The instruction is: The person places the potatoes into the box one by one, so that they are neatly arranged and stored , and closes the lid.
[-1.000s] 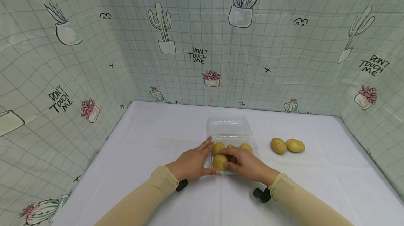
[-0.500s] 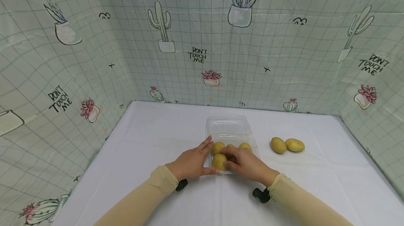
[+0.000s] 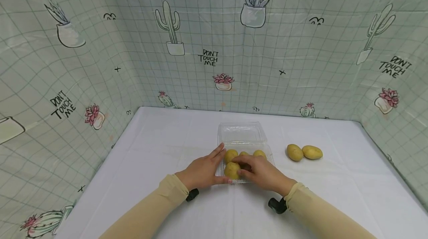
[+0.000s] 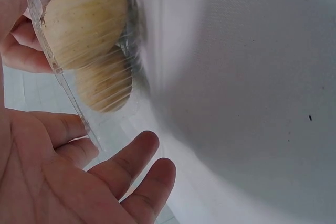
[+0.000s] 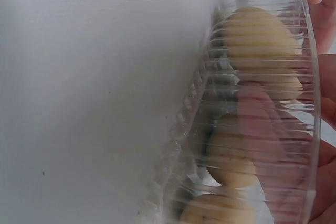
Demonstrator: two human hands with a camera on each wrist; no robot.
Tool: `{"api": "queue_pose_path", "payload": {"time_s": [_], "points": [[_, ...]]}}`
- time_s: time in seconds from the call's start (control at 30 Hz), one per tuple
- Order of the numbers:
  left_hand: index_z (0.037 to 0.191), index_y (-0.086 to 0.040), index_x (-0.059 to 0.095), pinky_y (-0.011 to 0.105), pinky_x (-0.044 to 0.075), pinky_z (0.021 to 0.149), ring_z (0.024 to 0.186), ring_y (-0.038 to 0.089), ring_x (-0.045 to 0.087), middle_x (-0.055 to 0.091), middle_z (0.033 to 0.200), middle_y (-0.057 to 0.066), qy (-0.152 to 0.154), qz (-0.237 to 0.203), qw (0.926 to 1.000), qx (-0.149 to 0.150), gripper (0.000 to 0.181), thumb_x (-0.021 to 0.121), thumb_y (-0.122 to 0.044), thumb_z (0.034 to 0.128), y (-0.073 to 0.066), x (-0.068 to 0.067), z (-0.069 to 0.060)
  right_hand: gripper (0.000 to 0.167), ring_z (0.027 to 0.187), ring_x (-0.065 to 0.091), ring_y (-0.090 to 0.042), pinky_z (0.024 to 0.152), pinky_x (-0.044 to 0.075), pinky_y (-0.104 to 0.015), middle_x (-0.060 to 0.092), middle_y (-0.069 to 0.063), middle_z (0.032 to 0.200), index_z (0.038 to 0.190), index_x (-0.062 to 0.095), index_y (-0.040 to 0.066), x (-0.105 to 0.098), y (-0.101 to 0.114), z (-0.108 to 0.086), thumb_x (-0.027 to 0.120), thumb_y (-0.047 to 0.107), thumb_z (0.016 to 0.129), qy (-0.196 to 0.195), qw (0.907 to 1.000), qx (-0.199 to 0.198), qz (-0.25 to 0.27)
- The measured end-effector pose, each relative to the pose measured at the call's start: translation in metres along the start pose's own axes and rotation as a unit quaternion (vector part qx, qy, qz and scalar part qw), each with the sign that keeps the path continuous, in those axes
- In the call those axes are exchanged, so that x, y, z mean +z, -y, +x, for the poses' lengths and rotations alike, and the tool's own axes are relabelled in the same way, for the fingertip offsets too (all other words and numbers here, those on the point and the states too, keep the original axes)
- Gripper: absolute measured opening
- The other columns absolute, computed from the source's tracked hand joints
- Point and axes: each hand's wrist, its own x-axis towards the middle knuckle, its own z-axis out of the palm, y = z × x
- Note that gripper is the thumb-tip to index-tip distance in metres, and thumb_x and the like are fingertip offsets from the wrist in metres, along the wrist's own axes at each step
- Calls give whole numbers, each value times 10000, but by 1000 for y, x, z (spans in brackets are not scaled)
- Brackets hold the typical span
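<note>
A clear plastic clamshell box (image 3: 242,133) lies on the table with its lid folded back, holding several yellow potatoes (image 3: 231,156). My left hand (image 3: 204,172) rests against the box's left side, fingers stretched out and spread, thumb along the front edge. In the left wrist view its fingertips (image 4: 142,142) stand beside the clear ribbed wall, with two potatoes (image 4: 86,19) behind it. My right hand (image 3: 262,172) reaches into the box, its fingers and thumb curled about the front-left potato (image 3: 232,171). Its palm partly hides the other potatoes (image 5: 231,153).
Two loose potatoes (image 3: 295,152) lie side by side to the right of the box. A white cloth covers the table (image 3: 174,135). Patterned curtains (image 3: 200,20) stand along its back and sides. Dark wrist cameras (image 3: 277,205) hang under both wrists.
Both hands and the box hold practically the same position; the head view shifts only slightly.
</note>
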Motion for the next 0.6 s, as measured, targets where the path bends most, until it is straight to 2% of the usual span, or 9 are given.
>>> {"api": "queue_pose_path", "payload": {"time_s": [0.33,0.6], "points": [[1552,-3,302,407,471,995,1343,291,469,166,1646,123,-44,-60,10000,21,972,644,-624,888,1,1,1,375,1011,650,-177,837,547,-360,671,-20,1231,1305,643,81,-9,-2,-2,705,89,936,-173,9998,-125,-28],[1556,-3,292,407,466,1004,1352,289,458,157,1647,131,-33,-26,10000,16,978,645,-624,888,0,1,1,424,972,664,-135,824,556,-336,664,-45,1234,1358,606,87,-23,-4,-11,706,146,950,-106,9999,118,68]]}}
